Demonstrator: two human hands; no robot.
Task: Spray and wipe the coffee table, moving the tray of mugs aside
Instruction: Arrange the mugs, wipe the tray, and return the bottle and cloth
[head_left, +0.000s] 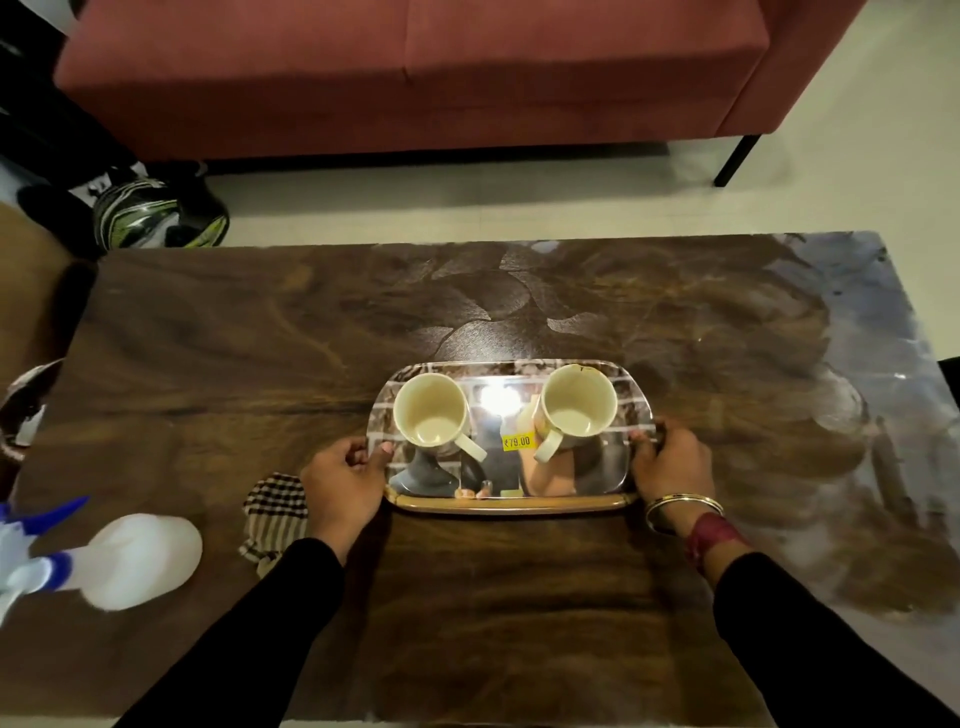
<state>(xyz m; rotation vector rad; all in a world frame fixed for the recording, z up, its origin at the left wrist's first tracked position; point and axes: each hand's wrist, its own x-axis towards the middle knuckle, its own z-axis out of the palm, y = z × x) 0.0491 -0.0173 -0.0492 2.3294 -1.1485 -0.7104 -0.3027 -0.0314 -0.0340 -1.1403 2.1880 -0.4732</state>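
Currently tray (511, 499) with two mugs (431, 410) sits mid-tabletop (260, 338), near edge; left hand (343, 480) and right hand (672, 460) grip its ends. Checked cloth (275, 512), spray bottle (124, 561) lie left. Glossy dark wood-grain surface; red sofa (415, 73), pale floor (519, 208) beyond.

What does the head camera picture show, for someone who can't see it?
Two hands, left and right, grip the ends of a tray holding two empty mugs on a wooden table. A cloth and spray bottle lie left.
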